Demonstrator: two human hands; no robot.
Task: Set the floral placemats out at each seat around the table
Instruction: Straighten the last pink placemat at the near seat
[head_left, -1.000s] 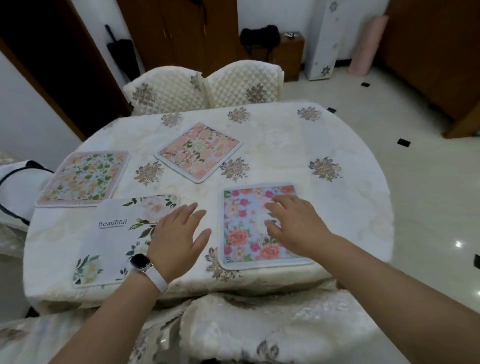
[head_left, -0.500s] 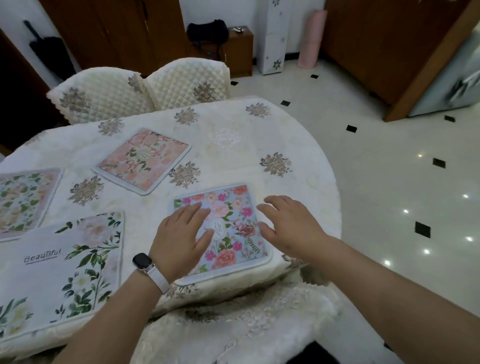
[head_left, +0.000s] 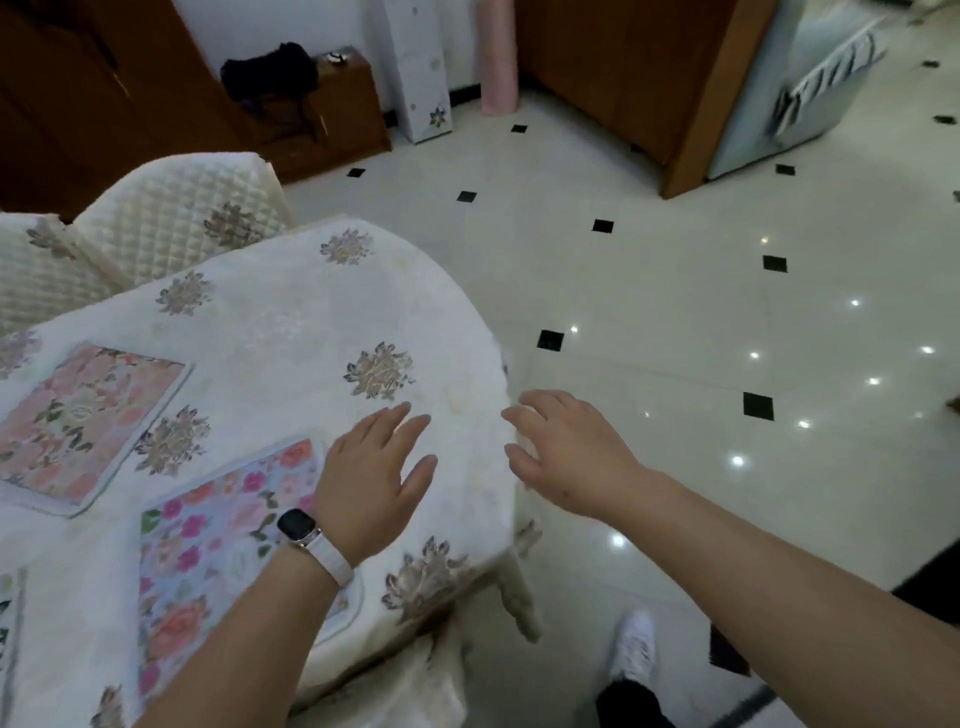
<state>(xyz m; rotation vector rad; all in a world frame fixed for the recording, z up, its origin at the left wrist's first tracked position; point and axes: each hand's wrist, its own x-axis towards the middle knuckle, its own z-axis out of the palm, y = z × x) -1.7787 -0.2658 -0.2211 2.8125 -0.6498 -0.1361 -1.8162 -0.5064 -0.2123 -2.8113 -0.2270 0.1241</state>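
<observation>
A single head-worn view looks forward and down from close above the table's near right edge, with the left hand and right hand near below it and the floor to the table's right.

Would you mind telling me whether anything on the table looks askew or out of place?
The pink placemat lies turned at an angle to the blue placemat, not lined up with it; nothing looks spilled or damaged.

A cream tiled floor with small black inset squares fills the right side. At eleven o'clock a black bag lies on a low wooden cabinet. At twelve stands a white flower-printed column, with an upright pink roll just beside it. A white sneaker is at five o'clock.
</observation>
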